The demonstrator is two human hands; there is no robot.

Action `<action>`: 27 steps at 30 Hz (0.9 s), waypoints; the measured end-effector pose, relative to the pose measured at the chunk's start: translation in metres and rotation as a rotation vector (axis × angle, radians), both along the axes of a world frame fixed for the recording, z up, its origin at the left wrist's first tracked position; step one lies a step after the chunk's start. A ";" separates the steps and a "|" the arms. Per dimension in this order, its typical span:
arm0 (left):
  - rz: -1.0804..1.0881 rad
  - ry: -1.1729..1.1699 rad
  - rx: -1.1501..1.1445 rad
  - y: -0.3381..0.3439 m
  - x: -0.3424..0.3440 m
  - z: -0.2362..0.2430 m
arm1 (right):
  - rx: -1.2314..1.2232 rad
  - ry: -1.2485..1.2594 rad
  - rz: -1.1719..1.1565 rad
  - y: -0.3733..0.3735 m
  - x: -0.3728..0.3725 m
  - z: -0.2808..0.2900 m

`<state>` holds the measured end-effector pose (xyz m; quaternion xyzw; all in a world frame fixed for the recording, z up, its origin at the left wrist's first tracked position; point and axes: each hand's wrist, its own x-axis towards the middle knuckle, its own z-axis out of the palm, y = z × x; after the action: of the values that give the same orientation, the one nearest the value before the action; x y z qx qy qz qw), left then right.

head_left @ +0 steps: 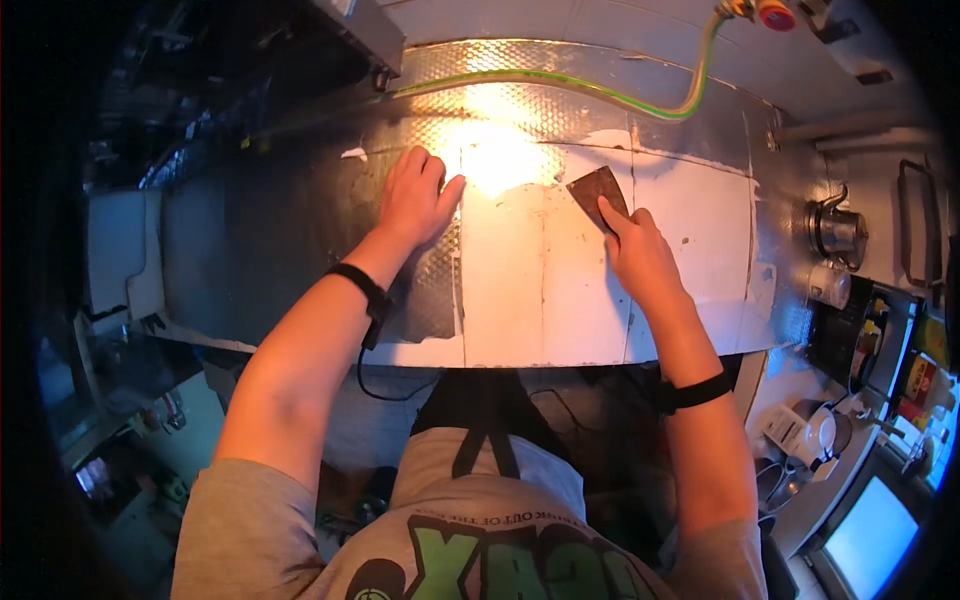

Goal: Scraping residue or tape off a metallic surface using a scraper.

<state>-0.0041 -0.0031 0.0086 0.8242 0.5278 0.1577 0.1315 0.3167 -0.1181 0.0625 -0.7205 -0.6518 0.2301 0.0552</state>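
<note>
My left hand (418, 200) rests on the counter at a seam between silver embossed foil (425, 295) and a white, stained surface (505, 280), fingers slightly bent and thumb apart, holding nothing visible. My right hand (640, 255) grips a flat, dark brown scraper blade (592, 190) over the white surface, right of the middle. Whether the blade touches the surface is hard to tell. Torn, uneven edges of foil border the white area, and a bright glare lies beyond my left hand.
A green-striped clear hose (570, 84) runs along the back from a dark metal box (355, 40) to a red knob (775, 15). At the right are a steel kettle (840, 235), a white appliance (800, 435) and a lit screen (870, 525).
</note>
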 end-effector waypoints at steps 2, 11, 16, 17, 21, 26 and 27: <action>0.020 0.068 -0.069 0.002 0.008 0.007 | 0.056 0.039 0.004 -0.007 0.005 -0.003; -0.118 -0.134 -0.171 0.002 0.129 0.022 | 0.146 0.120 -0.026 -0.023 0.019 -0.020; -0.100 -0.108 -0.195 0.003 0.141 0.007 | 0.126 0.142 -0.048 -0.033 0.022 -0.017; -0.111 -0.106 -0.159 0.003 0.137 0.002 | 0.125 0.154 -0.051 -0.035 0.022 -0.017; 0.137 -0.202 -0.143 0.000 0.129 0.004 | 0.118 0.176 -0.093 -0.036 0.028 -0.015; 0.123 -0.316 -0.280 -0.026 0.112 0.008 | 0.157 0.173 -0.115 -0.031 0.031 -0.011; 0.046 -0.339 -0.259 -0.035 0.113 0.006 | 0.156 0.177 -0.124 -0.030 0.030 -0.010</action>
<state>0.1089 -0.0376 0.0147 0.7499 0.5326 0.2279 0.3195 0.3472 -0.1483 0.0526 -0.7299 -0.6145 0.2374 0.1824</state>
